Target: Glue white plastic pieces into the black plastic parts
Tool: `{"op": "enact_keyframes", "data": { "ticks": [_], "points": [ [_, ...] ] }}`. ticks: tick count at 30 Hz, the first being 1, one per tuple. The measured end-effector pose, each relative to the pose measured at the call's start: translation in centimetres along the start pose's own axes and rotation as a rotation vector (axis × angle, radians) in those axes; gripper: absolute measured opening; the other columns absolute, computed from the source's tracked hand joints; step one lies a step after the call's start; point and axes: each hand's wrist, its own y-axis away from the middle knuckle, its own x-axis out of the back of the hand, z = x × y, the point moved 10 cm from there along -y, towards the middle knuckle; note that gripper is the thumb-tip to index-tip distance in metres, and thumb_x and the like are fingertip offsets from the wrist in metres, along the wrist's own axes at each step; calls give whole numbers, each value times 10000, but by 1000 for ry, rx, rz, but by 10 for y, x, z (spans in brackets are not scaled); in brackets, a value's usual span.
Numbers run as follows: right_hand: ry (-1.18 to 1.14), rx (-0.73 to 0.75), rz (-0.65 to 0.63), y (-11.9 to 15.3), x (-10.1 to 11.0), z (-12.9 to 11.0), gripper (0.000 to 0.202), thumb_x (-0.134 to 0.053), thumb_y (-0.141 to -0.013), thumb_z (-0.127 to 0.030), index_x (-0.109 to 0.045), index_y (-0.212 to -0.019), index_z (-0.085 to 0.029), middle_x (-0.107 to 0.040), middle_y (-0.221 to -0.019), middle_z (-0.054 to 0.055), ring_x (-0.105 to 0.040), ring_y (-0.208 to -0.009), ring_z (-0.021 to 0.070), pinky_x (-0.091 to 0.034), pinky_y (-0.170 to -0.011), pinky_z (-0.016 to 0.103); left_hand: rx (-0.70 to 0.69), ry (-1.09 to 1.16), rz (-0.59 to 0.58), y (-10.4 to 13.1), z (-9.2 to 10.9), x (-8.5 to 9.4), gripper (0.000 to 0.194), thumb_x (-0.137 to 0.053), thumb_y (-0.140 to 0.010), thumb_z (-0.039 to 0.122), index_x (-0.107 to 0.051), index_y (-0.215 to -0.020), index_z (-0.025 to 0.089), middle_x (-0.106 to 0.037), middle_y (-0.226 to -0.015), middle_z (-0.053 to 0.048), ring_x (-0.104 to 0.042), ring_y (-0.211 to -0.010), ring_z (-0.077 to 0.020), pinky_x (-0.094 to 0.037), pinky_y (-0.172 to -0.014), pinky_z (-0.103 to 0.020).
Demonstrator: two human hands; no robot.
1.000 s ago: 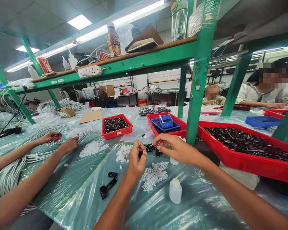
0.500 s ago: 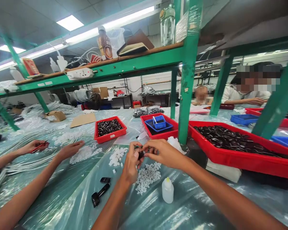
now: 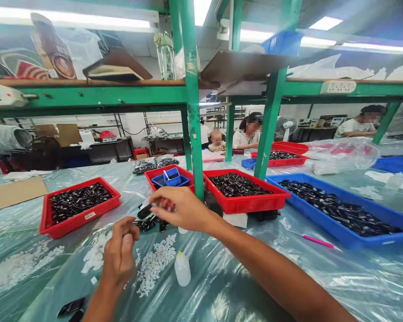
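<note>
My right hand (image 3: 181, 208) pinches a glossy black plastic piece (image 3: 144, 211) between thumb and fingers, above several black parts (image 3: 152, 223) lying on the table. Lower and to the left, my left hand (image 3: 121, 252) is raised with its fingers curled in. Whatever it may hold is hidden. Small white pieces (image 3: 156, 264) lie heaped between my hands and a white squeeze bottle (image 3: 182, 269) with a yellowish tip. Beside my left wrist rests another shiny black piece (image 3: 71, 307).
Red trays (image 3: 102, 209) (image 3: 251, 203) and a blue tray (image 3: 342, 237) hold many black parts. A green post (image 3: 194, 134) rises behind my right hand. A pink-handled tool (image 3: 319, 241) lies to the right. White pieces (image 3: 96, 255) are at left. People (image 3: 246, 136) sit farther back.
My view has swung to the right. My hands, earlier together around a small black part, are now apart, and my right hand holds a black piece over the loose parts.
</note>
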Motion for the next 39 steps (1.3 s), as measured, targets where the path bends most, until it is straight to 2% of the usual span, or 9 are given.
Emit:
{"op": "enact_keyframes", "data": {
  "ticks": [3, 6, 13, 17, 22, 26, 29, 34, 39],
  "points": [
    [-35, -43, 171, 34, 67, -32, 269, -639, -951, -318, -634, -1206, -232, -697, -1001, 43, -647, -841, 163, -544, -755, 304, -95, -122, -35, 4, 21, -5, 322, -339, -979, 422, -522, -1111, 193, -540, -690, 7, -503, -571, -176, -412, -553, -293],
    [63, -113, 107, 98, 116, -49, 279, -641, -971, -341, -652, -1244, -281, -711, -1011, 53, -671, -787, 172, -568, -698, 310, -110, -153, -38, 7, 34, -7, 309, -326, -989, 422, -511, -1116, 210, -543, -691, 16, -512, -547, -174, -416, -558, -292],
    [872, -469, 338, 269, 293, -8, 175, -619, -965, -426, -723, -1031, -301, -744, -815, 59, -704, -622, 203, -545, -536, 261, -212, -247, -127, 4, 43, -23, 213, -512, -948, 448, -558, -919, 242, -583, -592, 50, -534, -467, -142, -412, -491, -240],
    [1147, -460, 433, 294, 330, -5, 460, -483, -967, -630, -735, -966, -244, -716, -862, 124, -660, -557, 209, -485, -504, 310, -312, -275, -174, 5, 48, -32, 197, -518, -951, 398, -574, -855, 236, -541, -536, 67, -485, -422, -123, -395, -482, -227],
    [1034, -321, 468, 237, 261, -20, 304, -485, -1012, -436, -647, -1184, -244, -724, -1069, 118, -727, -798, 240, -526, -736, 335, -196, -359, -23, -6, 40, -4, 298, -496, -942, 350, -522, -674, 222, -438, -485, 56, -410, -422, -123, -329, -519, -249],
    [700, -83, 484, 161, 163, -27, 148, -570, -1000, -306, -683, -1063, -235, -633, -547, -42, -580, -426, 116, -431, -496, 227, -7, -417, 218, -17, 13, 47, 223, -414, -948, 311, -530, -783, 215, -544, -604, 13, -530, -545, -161, -354, -597, -260],
    [412, -9, 472, 120, 107, -12, 279, -511, -1011, -313, -626, -777, -214, -469, -457, -69, -426, -354, 85, -320, -408, 229, 50, -523, 330, -20, -5, 74, 218, -367, -968, 305, -510, -830, 217, -511, -601, 21, -514, -550, -169, -335, -594, -263],
    [202, -8, 304, 113, 56, 27, 223, -473, -996, -319, -539, -806, -224, -349, -497, -78, -317, -383, 100, -250, -389, 248, 61, -566, 233, -22, -17, 64, 228, -402, -966, 311, -475, -767, 227, -470, -569, 43, -468, -523, -147, -309, -583, -252],
    [177, -134, 135, 132, 26, 52, 295, -480, -1004, -431, -612, -1185, -238, -634, -981, 65, -644, -838, 213, -527, -713, 310, 96, -603, 88, -26, -22, 48, 259, -476, -948, 343, -493, -718, 223, -494, -562, 40, -455, -527, -140, -279, -573, -254]
  ]
}}
